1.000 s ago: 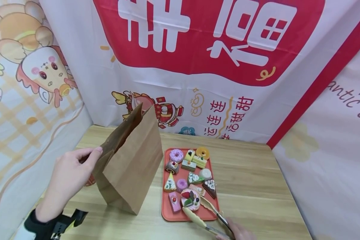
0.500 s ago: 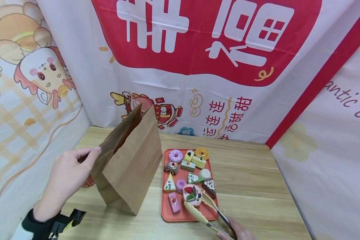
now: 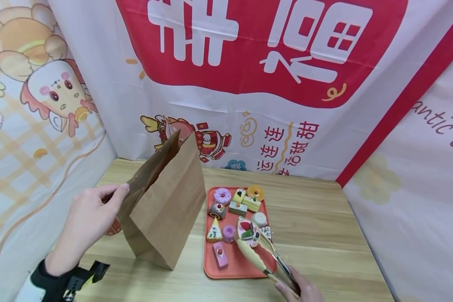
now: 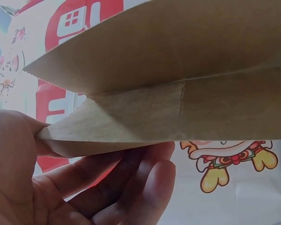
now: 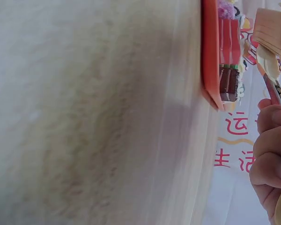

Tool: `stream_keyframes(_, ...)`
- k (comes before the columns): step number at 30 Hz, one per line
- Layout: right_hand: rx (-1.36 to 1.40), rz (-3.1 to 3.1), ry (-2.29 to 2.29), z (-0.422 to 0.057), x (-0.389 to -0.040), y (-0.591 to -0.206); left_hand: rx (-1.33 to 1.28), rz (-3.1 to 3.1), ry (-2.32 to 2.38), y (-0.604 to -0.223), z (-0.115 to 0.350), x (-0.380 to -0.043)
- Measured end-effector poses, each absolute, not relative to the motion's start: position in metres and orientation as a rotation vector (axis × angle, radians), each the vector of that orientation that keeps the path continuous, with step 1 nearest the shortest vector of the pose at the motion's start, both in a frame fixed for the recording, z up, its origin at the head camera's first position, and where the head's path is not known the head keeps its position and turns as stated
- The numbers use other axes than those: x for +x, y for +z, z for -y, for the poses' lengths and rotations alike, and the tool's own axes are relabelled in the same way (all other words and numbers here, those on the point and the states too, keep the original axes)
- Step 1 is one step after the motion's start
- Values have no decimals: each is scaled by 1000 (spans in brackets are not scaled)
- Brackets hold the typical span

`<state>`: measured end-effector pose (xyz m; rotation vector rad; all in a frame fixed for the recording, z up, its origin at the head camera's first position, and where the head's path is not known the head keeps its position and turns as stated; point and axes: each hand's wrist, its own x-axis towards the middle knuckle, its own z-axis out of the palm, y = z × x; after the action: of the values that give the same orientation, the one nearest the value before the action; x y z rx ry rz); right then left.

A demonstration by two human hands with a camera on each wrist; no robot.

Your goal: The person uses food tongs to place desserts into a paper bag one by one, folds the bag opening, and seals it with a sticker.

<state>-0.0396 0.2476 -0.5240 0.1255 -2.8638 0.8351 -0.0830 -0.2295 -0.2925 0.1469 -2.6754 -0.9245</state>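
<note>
My left hand (image 3: pixel 92 216) pinches the near left edge of a brown paper bag (image 3: pixel 171 205), which stands upright with its mouth gaping. In the left wrist view, the thumb and fingers close on the bag's rim (image 4: pixel 79 136). My right hand (image 3: pixel 303 289) grips metal tongs with cream tips (image 3: pixel 253 256). Between those tips is a small round toy cake (image 3: pixel 248 228) topped with fruit. It is raised over the orange-red tray (image 3: pixel 211 268), as the right wrist view of the cake (image 5: pixel 270 28) shows, and hides some of the pieces there.
Several other toy sweets fill the tray, among them a purple donut (image 3: pixel 222 196), a yellow donut (image 3: pixel 255 192) and a pink cake slice (image 3: pixel 220 254). Something reddish-brown (image 3: pixel 114 227) shows behind the bag. Printed cloths (image 3: pixel 234 138) enclose the wooden table (image 3: pixel 313 222).
The tongs and the round toy cake have risen and shifted toward the tray's far right, exposing the tray's near part. My left hand and the bag stay in place.
</note>
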Motion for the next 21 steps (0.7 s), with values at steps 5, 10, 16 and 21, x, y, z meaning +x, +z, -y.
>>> stream_keyframes(5,82,2824,852,-247,-43,-524,143,2673,-916,-293,230,-83)
stream_keyframes(10,118,2731,898,-247,-49,-525,151,2682,-912,-293,232,-83)
stream_keyframes(16,132,2683,895,-245,-53,-524,154,2679,-904,-293,230,-84)
stream_keyframes(21,115,2679,934,-242,-57,-525,172,2680,-906,-294,229,-85)
